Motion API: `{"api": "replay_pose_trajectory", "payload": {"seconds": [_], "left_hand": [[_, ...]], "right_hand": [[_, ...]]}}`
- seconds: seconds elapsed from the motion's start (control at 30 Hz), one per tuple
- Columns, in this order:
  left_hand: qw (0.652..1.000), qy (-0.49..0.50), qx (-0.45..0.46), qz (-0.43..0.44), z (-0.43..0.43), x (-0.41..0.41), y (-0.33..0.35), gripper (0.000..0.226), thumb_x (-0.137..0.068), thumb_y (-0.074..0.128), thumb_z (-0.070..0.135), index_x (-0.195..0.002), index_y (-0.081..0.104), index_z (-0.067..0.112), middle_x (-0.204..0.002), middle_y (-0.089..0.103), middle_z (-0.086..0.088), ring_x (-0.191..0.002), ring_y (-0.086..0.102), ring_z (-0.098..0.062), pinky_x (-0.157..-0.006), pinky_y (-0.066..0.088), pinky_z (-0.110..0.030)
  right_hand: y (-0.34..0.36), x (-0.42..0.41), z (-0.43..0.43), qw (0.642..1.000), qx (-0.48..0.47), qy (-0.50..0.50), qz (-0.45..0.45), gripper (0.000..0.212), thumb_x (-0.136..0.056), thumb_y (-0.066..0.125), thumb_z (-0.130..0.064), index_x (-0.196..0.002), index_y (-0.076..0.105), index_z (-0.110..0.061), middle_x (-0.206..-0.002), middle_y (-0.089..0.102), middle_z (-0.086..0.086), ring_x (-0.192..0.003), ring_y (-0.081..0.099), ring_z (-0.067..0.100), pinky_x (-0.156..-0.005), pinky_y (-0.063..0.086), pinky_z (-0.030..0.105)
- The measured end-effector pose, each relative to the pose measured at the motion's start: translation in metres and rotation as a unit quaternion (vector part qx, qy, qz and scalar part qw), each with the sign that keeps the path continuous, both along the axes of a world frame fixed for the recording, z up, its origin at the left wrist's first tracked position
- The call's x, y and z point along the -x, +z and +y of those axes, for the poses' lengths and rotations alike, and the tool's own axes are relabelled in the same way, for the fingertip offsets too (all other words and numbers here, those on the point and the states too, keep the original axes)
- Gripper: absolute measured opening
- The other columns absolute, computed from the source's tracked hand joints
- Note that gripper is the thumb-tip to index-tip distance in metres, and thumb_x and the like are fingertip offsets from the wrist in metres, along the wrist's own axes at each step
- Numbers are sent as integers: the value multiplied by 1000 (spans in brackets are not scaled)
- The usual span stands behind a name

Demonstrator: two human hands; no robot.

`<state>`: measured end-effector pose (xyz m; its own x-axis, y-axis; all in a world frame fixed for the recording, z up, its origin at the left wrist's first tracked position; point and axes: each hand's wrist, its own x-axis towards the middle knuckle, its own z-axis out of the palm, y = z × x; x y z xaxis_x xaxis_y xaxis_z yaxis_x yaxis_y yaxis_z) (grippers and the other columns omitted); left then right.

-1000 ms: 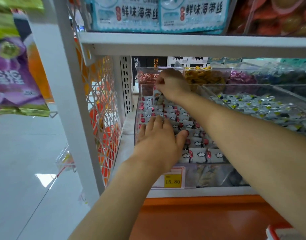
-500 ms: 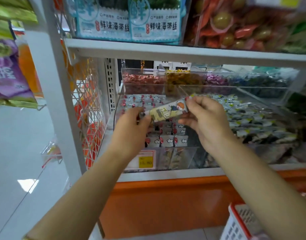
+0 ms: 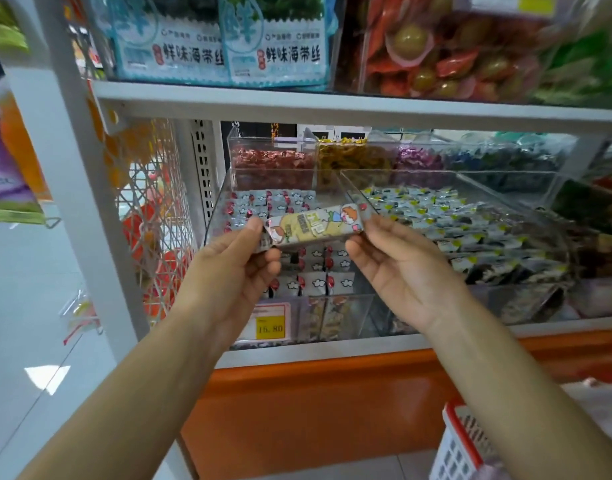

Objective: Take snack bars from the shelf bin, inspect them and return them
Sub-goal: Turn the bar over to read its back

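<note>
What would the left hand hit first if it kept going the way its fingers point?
Probably the packets in the clear bin: the left hand points up and forward over them, pinching the bar. Depth is unclear; it might pass over to the bin's back wall.

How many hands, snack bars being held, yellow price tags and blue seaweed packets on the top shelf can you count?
Bare hands: 2, the left hand and the right hand
Cartoon-printed snack bar held between both hands: 1
Yellow price tag on the clear plastic bin front: 1
Blue-and-white seaweed packets, upper shelf: 2
Total: 6
</note>
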<state>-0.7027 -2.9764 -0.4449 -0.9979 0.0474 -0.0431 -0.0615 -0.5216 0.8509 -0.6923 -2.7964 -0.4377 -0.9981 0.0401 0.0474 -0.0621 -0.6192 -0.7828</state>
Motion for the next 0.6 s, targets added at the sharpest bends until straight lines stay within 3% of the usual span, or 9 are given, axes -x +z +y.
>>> {"api": "replay_pose_trajectory", "payload": {"seconds": [0.1, 0.2, 0.37, 0.5, 0.6], "left_hand": [[1000, -11, -7, 9, 2, 0, 0, 21, -87, 58, 23, -68, 59, 15, -54, 54, 3, -50, 53, -5, -48, 48, -14], [998, -19, 42, 44, 3, -1, 0, 35, -88, 57, 22, -54, 63, 20, -52, 51, 5, -48, 50, -4, -48, 48, -14], [946, 22, 275, 171, 5, -4, 0, 11, -88, 58, 9, -83, 66, 15, -60, 65, 1, -53, 60, -7, -55, 51, -14], [930, 29, 306, 202, 6, -6, 0, 24, -87, 59, 2, -91, 67, 25, -63, 66, 2, -56, 61, -6, -57, 51, -13], [936, 29, 286, 201, 2, -3, 1, 26, -86, 59, 3, -94, 70, 26, -66, 68, 5, -62, 63, -7, -61, 52, -14]], "right_hand": [[-1, 4, 1, 1000, 27, -7, -7, 13, -88, 50, 3, -98, 58, 2, -72, 64, 10, -58, 65, 12, -53, 53, 18], [-2, 5, 1, 999, -17, -45, 3, 10, -91, 48, 3, -96, 57, 2, -72, 64, 11, -54, 64, 12, -51, 53, 20], [-3, 4, 3, 991, -110, -76, 26, 16, -94, 51, -18, -87, 58, -4, -69, 64, 9, -57, 66, 17, -51, 54, 26], [-3, 1, 3, 980, -184, -75, 30, 35, -76, 58, -37, -87, 65, -5, -91, 66, 16, -75, 66, 23, -53, 55, 24], [-7, 0, 2, 977, -201, -68, 34, 28, -81, 61, -25, -92, 65, 0, -113, 56, 27, -89, 54, 34, -55, 54, 23]]}}
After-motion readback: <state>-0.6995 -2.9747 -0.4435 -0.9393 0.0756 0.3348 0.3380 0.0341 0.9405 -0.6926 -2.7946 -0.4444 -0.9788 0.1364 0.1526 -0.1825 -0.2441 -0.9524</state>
